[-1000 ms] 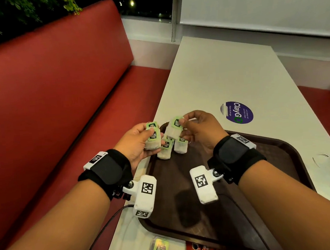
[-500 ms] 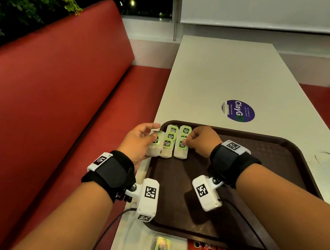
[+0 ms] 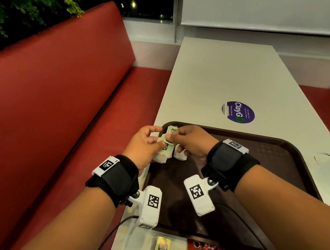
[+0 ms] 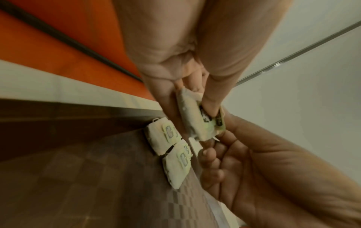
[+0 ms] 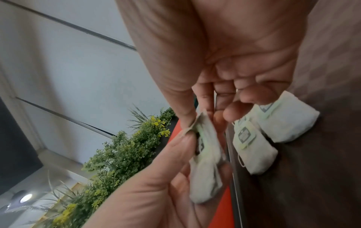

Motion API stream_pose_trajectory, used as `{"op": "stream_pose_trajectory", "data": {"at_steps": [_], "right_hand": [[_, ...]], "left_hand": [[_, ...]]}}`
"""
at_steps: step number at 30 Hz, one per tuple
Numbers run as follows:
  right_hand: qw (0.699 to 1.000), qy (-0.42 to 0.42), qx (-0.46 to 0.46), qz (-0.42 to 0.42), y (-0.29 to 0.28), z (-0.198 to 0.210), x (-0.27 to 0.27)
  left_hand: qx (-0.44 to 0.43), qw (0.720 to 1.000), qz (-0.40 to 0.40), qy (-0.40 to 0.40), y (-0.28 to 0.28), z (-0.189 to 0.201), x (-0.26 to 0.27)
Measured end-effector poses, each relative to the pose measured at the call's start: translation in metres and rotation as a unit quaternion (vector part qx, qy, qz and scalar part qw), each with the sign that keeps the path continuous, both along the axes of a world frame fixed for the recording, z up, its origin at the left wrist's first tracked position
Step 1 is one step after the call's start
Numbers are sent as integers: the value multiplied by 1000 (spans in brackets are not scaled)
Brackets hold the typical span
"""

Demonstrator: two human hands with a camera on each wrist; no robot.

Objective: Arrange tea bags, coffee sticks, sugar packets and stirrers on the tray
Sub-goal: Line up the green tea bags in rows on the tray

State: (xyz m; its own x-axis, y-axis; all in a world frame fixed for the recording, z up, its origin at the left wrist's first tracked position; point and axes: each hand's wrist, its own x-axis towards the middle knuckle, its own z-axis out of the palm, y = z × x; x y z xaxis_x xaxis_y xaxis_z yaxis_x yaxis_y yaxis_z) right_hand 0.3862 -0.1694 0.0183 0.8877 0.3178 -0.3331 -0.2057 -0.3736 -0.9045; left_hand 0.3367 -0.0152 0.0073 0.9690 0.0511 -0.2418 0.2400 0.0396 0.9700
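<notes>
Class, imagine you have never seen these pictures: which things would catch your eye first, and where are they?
First, the two hands meeting over the far left corner of the dark brown plastic tray: left hand and right hand both pinch a white paper tea bag with a green tag. Two more white tea bags lie on the tray just below.

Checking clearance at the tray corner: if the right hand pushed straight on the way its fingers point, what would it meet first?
Probably the held tea bag, pinched between right hand and left hand; depth is hard to judge.
</notes>
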Motion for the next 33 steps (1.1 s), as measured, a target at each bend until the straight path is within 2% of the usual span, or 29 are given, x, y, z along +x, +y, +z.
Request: {"op": "stream_pose_trajectory", "data": {"at_steps": [5,10,15,19,21,28,33], "right_hand": [[997,-7,59,-56,-4,-1,-2],[998,-11,25,-64,-19,-5,-4],[998,23,-51,4,-27,-15,-9],[980,-89,-180,5,-25,-25,-5],[971,-117,-210,4,-23,-26,-5],[982,-43,-181,-18,-17,-26,-2],[986,-23,-160,-30,-16,-24,-2]], "left_hand": [[33,999,1,12,4,-7,-3],[87,996,23,3,9,-11,-5],[117,993,22,5,8,-10,-1],[163,987,6,8,4,-12,9],[178,984,14,12,2,-15,14],[213,977,9,22,-6,-17,19],[202,979,9,29,-7,-13,23]]}}
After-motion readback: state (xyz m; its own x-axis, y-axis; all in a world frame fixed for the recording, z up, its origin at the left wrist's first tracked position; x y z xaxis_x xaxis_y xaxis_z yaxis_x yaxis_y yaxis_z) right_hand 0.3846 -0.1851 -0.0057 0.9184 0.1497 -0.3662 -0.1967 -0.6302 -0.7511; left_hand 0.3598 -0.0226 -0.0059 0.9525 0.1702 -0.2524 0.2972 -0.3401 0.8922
